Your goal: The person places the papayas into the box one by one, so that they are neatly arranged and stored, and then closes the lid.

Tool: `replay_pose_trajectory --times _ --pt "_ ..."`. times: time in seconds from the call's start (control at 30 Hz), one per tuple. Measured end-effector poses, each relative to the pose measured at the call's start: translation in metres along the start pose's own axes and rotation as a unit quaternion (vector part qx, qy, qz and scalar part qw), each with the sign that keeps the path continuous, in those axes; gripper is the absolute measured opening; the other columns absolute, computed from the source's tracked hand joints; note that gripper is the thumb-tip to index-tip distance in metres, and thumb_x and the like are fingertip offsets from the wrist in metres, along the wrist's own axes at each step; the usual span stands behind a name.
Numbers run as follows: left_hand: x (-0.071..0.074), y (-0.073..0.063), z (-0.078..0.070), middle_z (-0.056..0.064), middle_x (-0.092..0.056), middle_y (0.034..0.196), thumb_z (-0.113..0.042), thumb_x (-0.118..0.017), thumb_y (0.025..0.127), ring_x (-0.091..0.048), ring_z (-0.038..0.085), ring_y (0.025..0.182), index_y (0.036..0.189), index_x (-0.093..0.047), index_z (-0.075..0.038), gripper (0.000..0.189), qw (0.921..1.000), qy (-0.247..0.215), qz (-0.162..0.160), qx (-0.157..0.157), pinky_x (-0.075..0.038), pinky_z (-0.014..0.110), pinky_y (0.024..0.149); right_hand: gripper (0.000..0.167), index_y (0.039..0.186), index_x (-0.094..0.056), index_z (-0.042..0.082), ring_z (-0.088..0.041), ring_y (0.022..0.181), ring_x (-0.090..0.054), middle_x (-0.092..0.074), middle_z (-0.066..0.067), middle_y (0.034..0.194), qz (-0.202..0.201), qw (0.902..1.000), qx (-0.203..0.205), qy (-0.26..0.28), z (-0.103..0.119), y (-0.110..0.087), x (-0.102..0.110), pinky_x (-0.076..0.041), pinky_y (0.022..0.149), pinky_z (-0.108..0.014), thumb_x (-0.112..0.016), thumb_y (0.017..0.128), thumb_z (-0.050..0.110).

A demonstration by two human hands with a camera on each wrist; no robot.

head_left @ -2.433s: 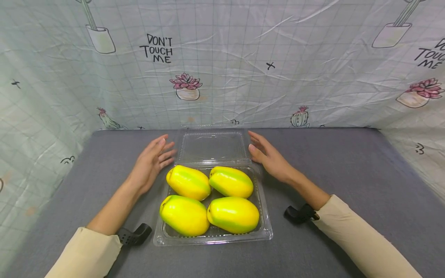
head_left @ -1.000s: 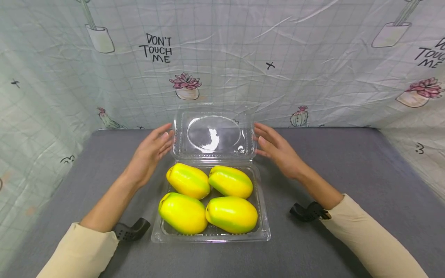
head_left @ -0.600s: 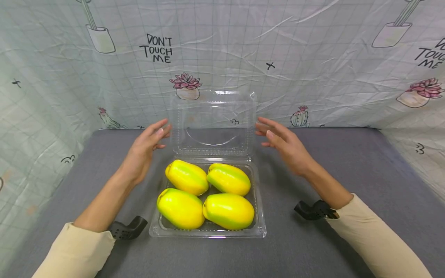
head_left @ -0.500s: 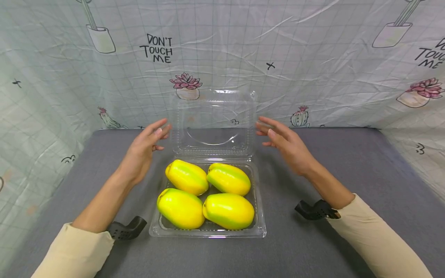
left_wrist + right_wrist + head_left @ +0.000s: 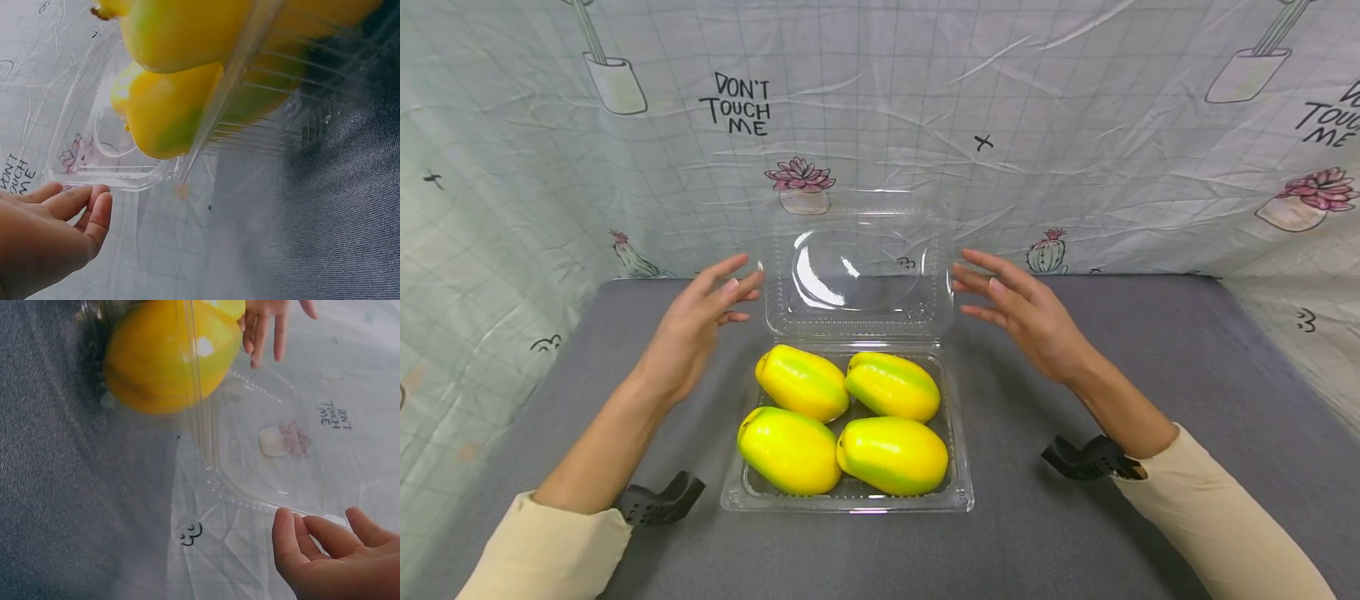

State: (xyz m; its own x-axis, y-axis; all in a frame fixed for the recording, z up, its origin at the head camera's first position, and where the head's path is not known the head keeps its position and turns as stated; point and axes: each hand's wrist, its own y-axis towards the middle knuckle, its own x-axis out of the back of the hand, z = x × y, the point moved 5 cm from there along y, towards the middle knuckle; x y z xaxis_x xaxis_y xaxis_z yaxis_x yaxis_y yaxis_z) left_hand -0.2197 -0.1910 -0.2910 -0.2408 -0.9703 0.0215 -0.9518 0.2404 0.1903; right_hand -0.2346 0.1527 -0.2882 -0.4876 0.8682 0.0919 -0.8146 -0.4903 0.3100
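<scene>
A clear plastic clamshell container (image 5: 958, 498) rests on the table with several yellow-green papayas (image 5: 893, 455) in its base. Its transparent lid (image 5: 857, 312) stands raised at the back, hinged to the base. On the lid's left side is my left hand (image 5: 688, 325), fingers extended and slightly bent, tips close to the lid edge. My right hand (image 5: 1030, 312) mirrors it on the right, fingers spread, near the other edge. Neither hand grips anything. Whether fingertips touch the lid I cannot tell. In the left wrist view, papayas (image 5: 169, 109) show above the left hand (image 5: 56, 234).
A grey cloth-covered table (image 5: 1142, 367) lies under everything. Behind it hangs a pale grid-patterned curtain (image 5: 880, 108) with printed plants and words, close to the raised lid. Black wrist mounts (image 5: 662, 500) sit at both forearms.
The lid, lower and tilted back at first, has swung up to a more upright stand. Both hands have moved outward, away from each other. The container has shifted slightly back and left.
</scene>
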Motion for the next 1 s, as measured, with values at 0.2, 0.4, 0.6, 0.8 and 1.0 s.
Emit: replay_pose_trajectory --times 0.2,0.4,0.6,0.8,1.0 --pt "-0.001 -0.003 -0.004 0.021 -0.034 0.149 -0.026 -0.046 0.1 -0.035 0.03 0.127 0.15 -0.026 -0.007 0.057 0.9993 0.038 0.001 0.0 -0.03 0.031 0.096 0.053 0.148 -0.027 -0.002 -0.038 0.134 -0.033 -0.034 -0.019 0.148 0.005 1.0 0.008 0.001 0.007 -0.005 -0.004 -0.034 0.105 -0.044 -0.041 0.104 0.024" --pt "-0.003 -0.01 -0.011 0.023 -0.033 0.149 -0.026 -0.046 0.101 -0.037 0.03 0.126 0.149 -0.026 -0.007 0.056 0.9986 0.053 0.008 -0.004 -0.031 0.029 0.097 0.05 0.148 -0.029 0.001 -0.039 0.134 -0.033 -0.035 -0.02 0.148 0.003 0.9999 0.014 -0.006 0.012 -0.009 -0.007 -0.03 0.107 -0.046 -0.04 0.104 0.022" --pt "-0.003 -0.017 -0.016 0.022 -0.033 0.149 -0.023 -0.045 0.101 -0.037 0.03 0.128 0.149 -0.028 -0.009 0.053 0.9983 0.051 0.022 -0.015 -0.029 0.03 0.099 0.049 0.147 -0.03 -0.001 -0.039 0.135 -0.031 -0.034 -0.019 0.149 0.0 0.9995 0.027 -0.015 0.015 -0.013 -0.011 -0.029 0.108 -0.044 -0.04 0.104 0.021" --pt "-0.004 -0.026 -0.021 0.022 -0.034 0.148 -0.018 -0.043 0.101 -0.039 0.026 0.128 0.148 -0.031 -0.009 0.049 0.9983 0.044 0.03 -0.025 -0.025 0.034 0.104 0.047 0.146 -0.03 -0.003 -0.04 0.136 -0.03 -0.034 -0.019 0.149 0.005 0.9987 0.047 -0.019 0.02 -0.021 -0.016 -0.028 0.109 -0.043 -0.038 0.104 0.016" --pt "-0.008 -0.034 -0.024 0.024 -0.034 0.148 -0.016 -0.039 0.103 -0.038 0.027 0.13 0.147 -0.031 -0.007 0.046 0.9977 0.039 0.037 -0.042 -0.027 0.029 0.106 0.047 0.146 -0.032 -0.003 -0.041 0.136 -0.03 -0.036 -0.021 0.148 0.006 0.9977 0.064 -0.021 0.023 -0.027 -0.02 -0.028 0.109 -0.041 -0.039 0.103 0.017"
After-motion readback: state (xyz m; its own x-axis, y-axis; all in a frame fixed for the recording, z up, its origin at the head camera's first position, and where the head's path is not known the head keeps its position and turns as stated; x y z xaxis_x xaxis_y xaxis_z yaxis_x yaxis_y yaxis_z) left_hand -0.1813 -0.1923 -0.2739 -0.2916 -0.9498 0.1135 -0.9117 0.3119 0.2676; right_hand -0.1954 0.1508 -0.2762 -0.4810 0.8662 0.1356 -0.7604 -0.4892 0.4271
